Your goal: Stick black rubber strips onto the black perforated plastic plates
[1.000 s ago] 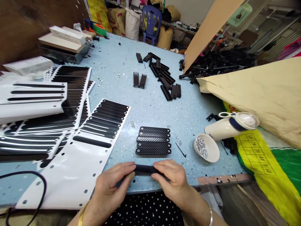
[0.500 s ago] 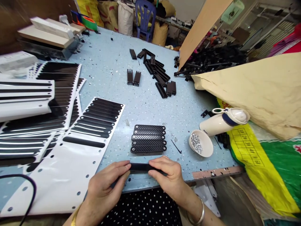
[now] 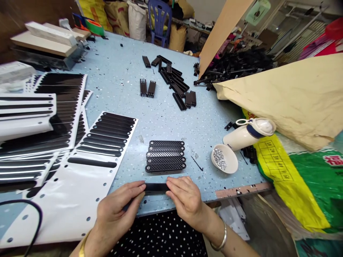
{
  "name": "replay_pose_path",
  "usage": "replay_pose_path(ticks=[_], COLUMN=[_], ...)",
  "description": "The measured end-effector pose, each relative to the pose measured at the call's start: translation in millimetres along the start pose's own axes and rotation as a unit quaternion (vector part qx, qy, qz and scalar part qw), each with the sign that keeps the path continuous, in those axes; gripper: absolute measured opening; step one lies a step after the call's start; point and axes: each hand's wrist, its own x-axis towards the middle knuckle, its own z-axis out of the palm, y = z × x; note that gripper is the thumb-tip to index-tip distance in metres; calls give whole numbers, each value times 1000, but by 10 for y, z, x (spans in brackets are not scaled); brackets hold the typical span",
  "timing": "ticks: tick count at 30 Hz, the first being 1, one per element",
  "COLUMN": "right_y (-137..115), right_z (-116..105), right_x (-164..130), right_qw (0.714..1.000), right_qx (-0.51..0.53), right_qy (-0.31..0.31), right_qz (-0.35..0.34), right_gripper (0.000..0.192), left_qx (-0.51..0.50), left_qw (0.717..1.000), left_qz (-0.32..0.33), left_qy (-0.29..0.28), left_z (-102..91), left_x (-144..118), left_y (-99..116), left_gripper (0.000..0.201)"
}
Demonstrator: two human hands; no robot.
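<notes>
Between my two hands a slim black strip-shaped piece (image 3: 156,187) is held level, close to the table's front edge. My left hand (image 3: 120,203) pinches its left end; my right hand (image 3: 186,198) pinches the right end, with both ends covered by fingers. Just beyond lies a row of several black textured bars (image 3: 165,156) with small silver dots at their ends. To the left, a white sheet (image 3: 83,192) carries rounded black adhesive-looking strips (image 3: 109,134). A white bowl (image 3: 232,162) of small silver parts (image 3: 219,159) stands to the right.
More black slotted pieces (image 3: 175,82) lie scattered farther back on the speckled blue table (image 3: 115,82). A white bottle (image 3: 241,137) lies tilted behind the bowl. Stacked strip sheets (image 3: 63,92) cover the left side, with a black cable (image 3: 40,214) nearby. A thin black stick (image 3: 197,163) lies beside the bars.
The view has shifted slightly, so the table things sit a little farther left. Both hands keep the black piece in much the same grip; the right fingers look closer together.
</notes>
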Motion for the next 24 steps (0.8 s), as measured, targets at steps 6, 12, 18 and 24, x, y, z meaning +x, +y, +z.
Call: replay_pose_path(ticks=[6, 12, 18, 24], right_y=[-8, -12, 12, -120], right_z=[-59, -482, -403, -117], right_x=[-17, -148, -194, 156], right_qw=[999, 977, 974, 991], right_qx=[5, -30, 57, 67], right_qy=[32, 168, 103, 42], right_qz=[21, 128, 192, 105], right_gripper=[40, 23, 22, 25], left_qx=[8, 22, 95, 85], left_qw=[1000, 1000, 994, 992], left_qz=[4, -12, 53, 88], left_qy=[6, 6, 12, -32], left_z=[13, -3, 21, 44], left_x=[15, -20, 21, 221], left_y=[-7, -41, -66, 29], left_gripper=[15, 15, 38, 23])
